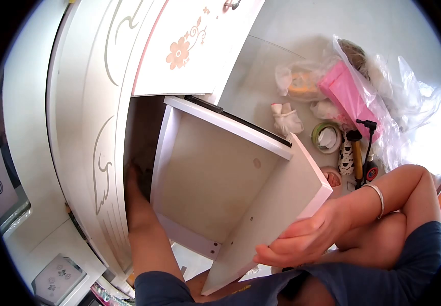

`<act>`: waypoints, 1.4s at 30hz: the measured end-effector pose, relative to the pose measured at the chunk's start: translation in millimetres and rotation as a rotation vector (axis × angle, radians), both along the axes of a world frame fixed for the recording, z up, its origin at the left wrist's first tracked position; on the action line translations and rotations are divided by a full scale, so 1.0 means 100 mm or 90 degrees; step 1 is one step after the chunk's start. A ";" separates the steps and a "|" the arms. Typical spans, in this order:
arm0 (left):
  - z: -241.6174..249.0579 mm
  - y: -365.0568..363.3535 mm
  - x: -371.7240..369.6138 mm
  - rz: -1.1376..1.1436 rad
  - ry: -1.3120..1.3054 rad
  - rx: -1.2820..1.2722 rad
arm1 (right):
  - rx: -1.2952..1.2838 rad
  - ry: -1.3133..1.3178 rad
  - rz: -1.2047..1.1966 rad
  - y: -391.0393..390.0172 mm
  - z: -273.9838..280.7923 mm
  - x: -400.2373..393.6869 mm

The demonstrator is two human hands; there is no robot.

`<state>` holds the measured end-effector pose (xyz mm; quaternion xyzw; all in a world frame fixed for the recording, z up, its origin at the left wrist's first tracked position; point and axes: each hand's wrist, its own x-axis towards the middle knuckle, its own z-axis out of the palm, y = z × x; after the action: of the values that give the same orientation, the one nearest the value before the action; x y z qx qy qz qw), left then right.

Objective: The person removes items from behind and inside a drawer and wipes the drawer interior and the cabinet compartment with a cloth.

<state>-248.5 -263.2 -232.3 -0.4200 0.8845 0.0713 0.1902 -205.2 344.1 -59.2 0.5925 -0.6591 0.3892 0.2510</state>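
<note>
Two hands: right hand (302, 239) grips the drawer (220, 188); left hand (134, 178), half hidden, unclear.

A home: floral painted cabinet (128, 51), tiled floor (363, 25).

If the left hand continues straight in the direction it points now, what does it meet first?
Probably the dark inside of the cabinet: the left hand already reaches into the gap beside the drawer. Depth there is unclear.
</note>
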 end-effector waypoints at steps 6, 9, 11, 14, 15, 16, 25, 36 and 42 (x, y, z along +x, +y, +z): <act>0.15 0.14 -0.15 -0.006 0.168 0.007 | -0.012 0.002 -0.005 -0.01 -0.01 -0.01; 0.26 0.20 -0.39 -0.021 0.270 0.036 | -0.001 0.002 0.018 -0.01 -0.01 -0.03; 0.36 0.19 -0.43 -0.028 0.272 0.018 | -0.003 -0.002 0.020 -0.03 -0.02 -0.01; 0.39 0.16 -0.34 -0.078 0.241 -0.059 | -0.003 0.006 0.009 -0.03 -0.01 -0.02; 0.38 0.21 -0.32 -0.114 0.239 -0.084 | -0.001 0.010 -0.002 -0.02 0.00 -0.03; 0.37 0.32 -0.37 -0.174 0.248 -0.087 | 0.001 0.009 -0.004 -0.03 0.01 -0.02; 0.18 1.43 -1.08 -0.680 0.183 0.024 | 0.001 0.033 -0.014 -0.06 0.02 -0.05; -0.14 1.32 -1.58 -0.764 0.029 -0.181 | 0.002 0.062 -0.033 -0.06 -0.04 0.00; -0.39 -0.15 -0.92 -0.206 0.158 -0.161 | -0.001 0.045 -0.050 -0.03 -0.02 -0.03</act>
<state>-340.6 -278.6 -271.2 -0.2811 0.9588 -0.0204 0.0347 -208.7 340.8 -61.4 0.5792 -0.6725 0.3584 0.2895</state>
